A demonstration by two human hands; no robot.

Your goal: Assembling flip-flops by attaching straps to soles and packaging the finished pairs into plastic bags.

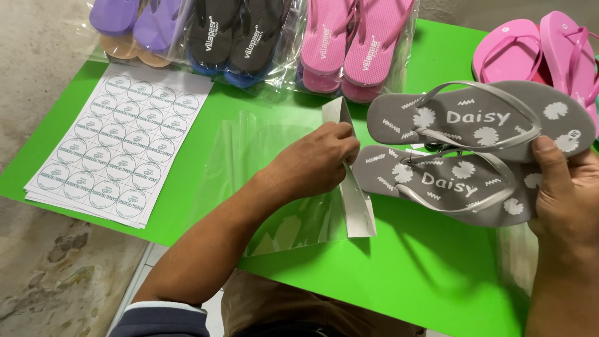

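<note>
My right hand grips a pair of grey flip-flops with white flower prints, held side by side by their heel ends above the green table. Their toe ends point left toward a clear plastic bag lying flat on the table. My left hand pinches the bag's white header strip at its open right end and lifts it upright. The toes of the flip-flops sit just right of that strip, almost touching it.
A stack of sheets of round stickers lies at the left. Bagged flip-flops line the far edge: purple, black and pink. Loose pink flip-flops rest at the far right. Concrete floor shows beyond the table's left edge.
</note>
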